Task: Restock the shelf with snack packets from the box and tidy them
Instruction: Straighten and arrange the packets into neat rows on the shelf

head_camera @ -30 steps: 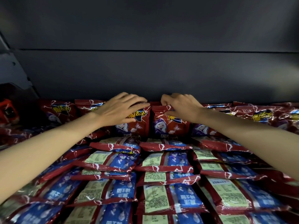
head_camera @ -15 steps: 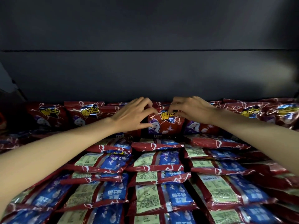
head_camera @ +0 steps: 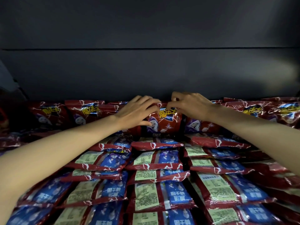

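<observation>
Both hands have closed in from the neighbouring packs onto one upright packet (head_camera: 164,122) against the shelf's back wall (head_camera: 146,73): left hand (head_camera: 138,112) gripping its side, right hand (head_camera: 190,106) pinching its top, squaring the row.

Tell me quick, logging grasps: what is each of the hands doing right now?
Left hand: grips the upright red packet at its left edge.
Right hand: pinches that packet's top edge.
</observation>
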